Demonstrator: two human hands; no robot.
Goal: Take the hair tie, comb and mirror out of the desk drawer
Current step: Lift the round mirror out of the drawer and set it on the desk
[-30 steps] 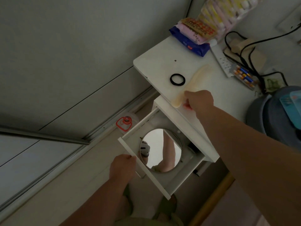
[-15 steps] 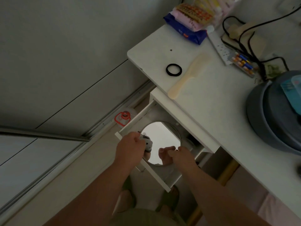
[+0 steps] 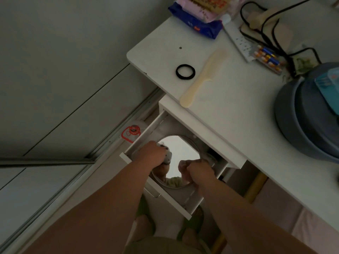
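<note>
A black hair tie point(image 3: 185, 71) lies on the white desk top point(image 3: 229, 110). Right of it rests a cream comb point(image 3: 203, 77), its handle reaching the desk's front edge. Below the desk the white drawer point(image 3: 157, 187) stands pulled out, and a round mirror point(image 3: 180, 151) lies flat inside. My left hand point(image 3: 152, 154) grips the mirror's left rim. My right hand point(image 3: 199, 171) closes on its right rim. The hands hide much of the mirror's lower half.
At the desk's back lie snack packets point(image 3: 198, 17), a power strip point(image 3: 238, 41) with black cables, and a battery pack point(image 3: 267, 58). A grey round container point(image 3: 310, 112) sits at the right. A red-labelled bottle point(image 3: 132, 132) stands on the floor left of the drawer. My slippered feet show below.
My right hand left the comb on the desk and dropped into the drawer. My left hand moved from the drawer front onto the mirror. Both hands now hold its rim.
</note>
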